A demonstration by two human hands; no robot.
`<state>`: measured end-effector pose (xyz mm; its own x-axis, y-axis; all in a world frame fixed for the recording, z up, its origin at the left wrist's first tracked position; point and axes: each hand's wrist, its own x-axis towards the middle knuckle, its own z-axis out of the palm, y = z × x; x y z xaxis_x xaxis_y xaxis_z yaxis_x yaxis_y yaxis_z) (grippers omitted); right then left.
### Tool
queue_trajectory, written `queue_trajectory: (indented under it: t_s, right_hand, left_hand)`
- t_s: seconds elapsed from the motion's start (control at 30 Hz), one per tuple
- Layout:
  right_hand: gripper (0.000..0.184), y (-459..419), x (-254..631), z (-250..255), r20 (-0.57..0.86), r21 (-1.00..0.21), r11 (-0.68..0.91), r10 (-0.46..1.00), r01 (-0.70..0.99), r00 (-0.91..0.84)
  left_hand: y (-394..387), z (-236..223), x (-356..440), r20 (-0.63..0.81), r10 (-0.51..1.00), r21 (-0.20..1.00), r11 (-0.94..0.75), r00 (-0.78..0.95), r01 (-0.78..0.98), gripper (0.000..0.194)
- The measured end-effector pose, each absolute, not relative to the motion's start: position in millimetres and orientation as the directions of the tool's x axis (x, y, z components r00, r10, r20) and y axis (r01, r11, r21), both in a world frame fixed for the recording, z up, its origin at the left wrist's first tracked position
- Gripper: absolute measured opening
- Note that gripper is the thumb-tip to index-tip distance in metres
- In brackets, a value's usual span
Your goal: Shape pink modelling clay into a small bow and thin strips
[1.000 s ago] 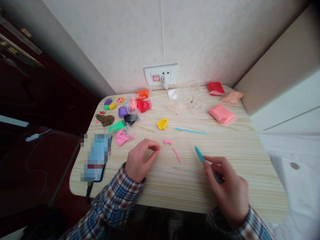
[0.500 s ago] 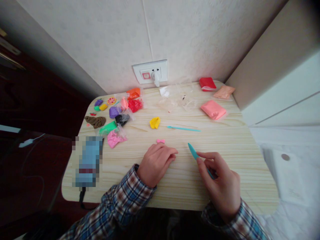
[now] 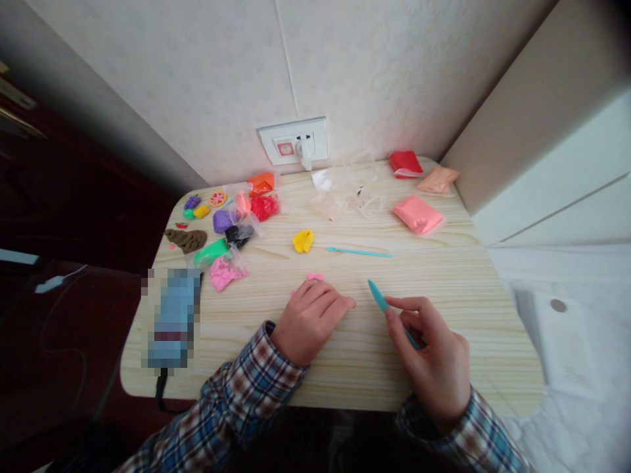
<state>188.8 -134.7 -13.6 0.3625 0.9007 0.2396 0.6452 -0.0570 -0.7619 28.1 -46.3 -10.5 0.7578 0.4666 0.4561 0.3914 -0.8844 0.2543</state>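
Note:
My left hand [image 3: 313,322] lies palm down at the middle of the table, fingers curled together and closed. Just past its knuckles sits a small pink clay bow [image 3: 315,276], its lower edge close to the hand. One end of a pink clay strip [image 3: 292,293] pokes out at the left of the fingers; the rest is hidden beneath them. My right hand [image 3: 431,355] is closed around a turquoise clay knife [image 3: 378,297], blade tip up and to the left, above the tabletop. Further back are a yellow clay piece [image 3: 303,241] and a thin turquoise tool [image 3: 359,251].
Several bags of coloured clay, including a pink one [image 3: 227,272], lie at the left with a brown clay coil [image 3: 187,240]. A phone [image 3: 172,318] with a cable rests by the left edge. Clay packs [image 3: 419,215] and clear wrappers [image 3: 328,203] are at the back.
My left hand has moved right and down over the pink strip, covering most of it. The right hand keeps the knife in much the same pose. The view has shifted right.

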Motion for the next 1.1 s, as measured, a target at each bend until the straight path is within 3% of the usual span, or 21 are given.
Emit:
queue_trajectory:
  t_s: [0.2,0.53,0.87,1.1]
  right_hand:
    - [0.013,-135,189,-13,0.227,-0.758,-0.065,0.907,0.649,0.356]
    - [0.010,-136,190,-15,0.243,-0.766,-0.051,0.901,0.641,0.361]
    - [0.010,-138,189,-18,0.227,-0.777,-0.065,0.899,0.627,0.374]
    - [0.010,-137,189,-20,0.257,-0.759,-0.044,0.896,0.650,0.361]
  left_hand:
    - [-44,-11,26,0.445,0.540,0.345,-0.840,0.714,0.420,0.015]
    - [-32,-5,29,0.492,0.656,0.372,-0.753,0.573,0.543,0.010]
    - [-35,-13,32,0.437,0.604,0.319,-0.797,0.667,0.512,0.008]
    - [-30,-5,23,0.535,0.521,0.254,-0.850,0.665,0.461,0.011]
